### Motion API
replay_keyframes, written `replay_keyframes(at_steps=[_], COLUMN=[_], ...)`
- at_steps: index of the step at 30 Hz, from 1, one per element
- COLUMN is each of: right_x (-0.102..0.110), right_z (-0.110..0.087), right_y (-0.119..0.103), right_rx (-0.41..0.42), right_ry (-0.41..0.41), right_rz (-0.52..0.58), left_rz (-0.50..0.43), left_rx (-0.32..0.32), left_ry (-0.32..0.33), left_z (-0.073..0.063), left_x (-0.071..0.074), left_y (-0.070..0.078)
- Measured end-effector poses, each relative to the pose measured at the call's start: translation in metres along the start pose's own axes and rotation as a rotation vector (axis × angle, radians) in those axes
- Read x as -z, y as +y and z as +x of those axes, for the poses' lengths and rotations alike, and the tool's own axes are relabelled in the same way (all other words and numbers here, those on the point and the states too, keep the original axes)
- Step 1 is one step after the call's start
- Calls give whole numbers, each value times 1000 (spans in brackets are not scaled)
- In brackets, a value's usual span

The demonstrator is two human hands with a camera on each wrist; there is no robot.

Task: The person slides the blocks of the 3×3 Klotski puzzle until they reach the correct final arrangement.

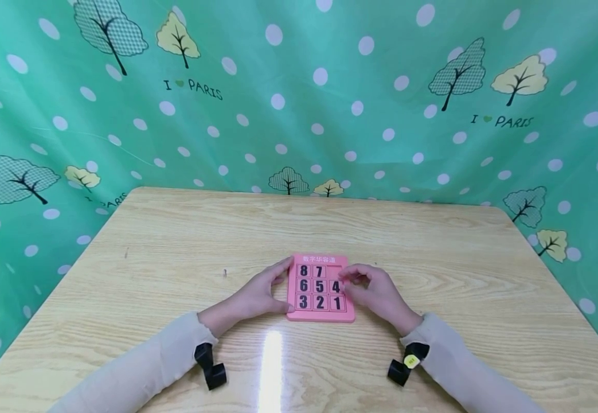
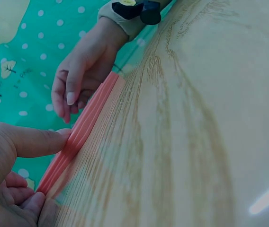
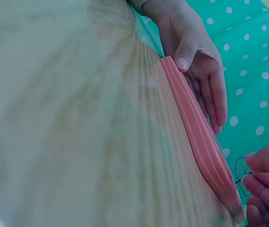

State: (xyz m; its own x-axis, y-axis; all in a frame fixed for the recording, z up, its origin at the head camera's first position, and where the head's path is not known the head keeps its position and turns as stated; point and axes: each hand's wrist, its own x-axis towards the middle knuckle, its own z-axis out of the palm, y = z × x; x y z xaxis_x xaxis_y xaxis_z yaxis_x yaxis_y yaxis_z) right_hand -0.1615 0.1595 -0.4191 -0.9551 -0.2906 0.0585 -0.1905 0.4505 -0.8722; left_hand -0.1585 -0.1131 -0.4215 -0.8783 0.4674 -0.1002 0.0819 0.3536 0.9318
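A pink sliding number puzzle (image 1: 324, 316) lies flat on the wooden table. Its rows read 8, 7 and a gap, then 6, 5, 4, then 3, 2, 1. My left hand (image 1: 260, 292) holds the left side, thumb near the lower corner and fingers at the upper one. Over the right edge is my right hand (image 1: 378, 289), its fingers bent loosely beside the 4 tile (image 1: 336, 287); whether they touch it I cannot tell. Both wrist views show the puzzle's pink side edge (image 3: 196, 132) low and edge-on, with its numbers hidden.
The light wooden table (image 1: 200, 229) extends around the puzzle on every side. Behind it hangs a green dotted curtain (image 1: 299, 74) with printed trees. Black wrist cameras (image 1: 210, 366) sit at both cuffs. A bright reflection streaks the tabletop in front.
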Motion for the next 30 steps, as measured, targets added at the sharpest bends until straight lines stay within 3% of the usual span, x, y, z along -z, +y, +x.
replay_keyframes(at_steps=[6, 24, 30], right_x=[-4, -21, -24], right_z=[10, 33, 35], right_y=[-2, -14, -30], right_rx=[-18, 11, -21], right_ry=[-36, -27, -37], right_rz=[31, 82, 88], left_rz=[0, 11, 7], left_rx=[-11, -8, -24], left_ry=[-4, -7, -11], left_z=[0, -1, -1], left_x=[-1, 0, 1], left_y=[0, 0, 0])
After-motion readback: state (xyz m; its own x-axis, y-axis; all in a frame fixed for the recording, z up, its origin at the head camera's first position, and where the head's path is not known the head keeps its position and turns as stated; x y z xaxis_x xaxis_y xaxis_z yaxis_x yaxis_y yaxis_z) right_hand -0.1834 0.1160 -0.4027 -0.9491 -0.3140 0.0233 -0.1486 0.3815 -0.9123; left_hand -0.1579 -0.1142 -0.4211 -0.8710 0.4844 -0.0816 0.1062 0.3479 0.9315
